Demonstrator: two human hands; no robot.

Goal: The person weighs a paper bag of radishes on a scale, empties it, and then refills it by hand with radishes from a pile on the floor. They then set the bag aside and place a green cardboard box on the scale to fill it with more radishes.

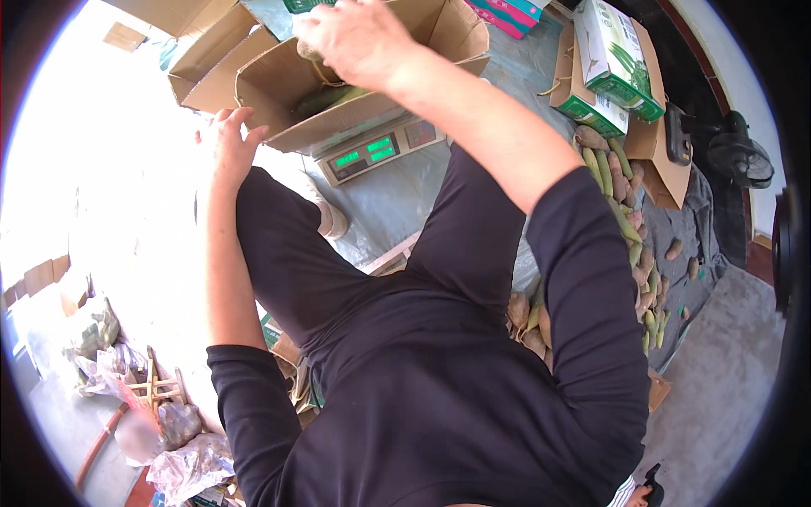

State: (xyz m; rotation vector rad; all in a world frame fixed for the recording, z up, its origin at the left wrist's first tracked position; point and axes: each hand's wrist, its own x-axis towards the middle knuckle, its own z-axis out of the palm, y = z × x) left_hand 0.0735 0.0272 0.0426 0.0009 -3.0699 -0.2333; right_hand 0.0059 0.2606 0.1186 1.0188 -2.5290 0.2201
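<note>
An open cardboard box (338,122) stands in front of me on a digital scale (380,150) with lit green figures. Inside it lies a dark green, long vegetable (319,103), mostly hidden by the box wall. My right hand (359,44) is above the box, its fingers curled over a pale, roundish vegetable (307,51), only partly visible. By the box's near left corner is my left hand (226,145), with fingers bent and apart, holding nothing that I can see. Strong glare washes out the area beside it.
Further cardboard boxes (221,61) stand at the far left. On the right, a heap of tubers and long green vegetables (629,203) lies near green-and-white cartons (621,59) and a black fan (739,156). Plastic bags (190,465) sit at the lower left.
</note>
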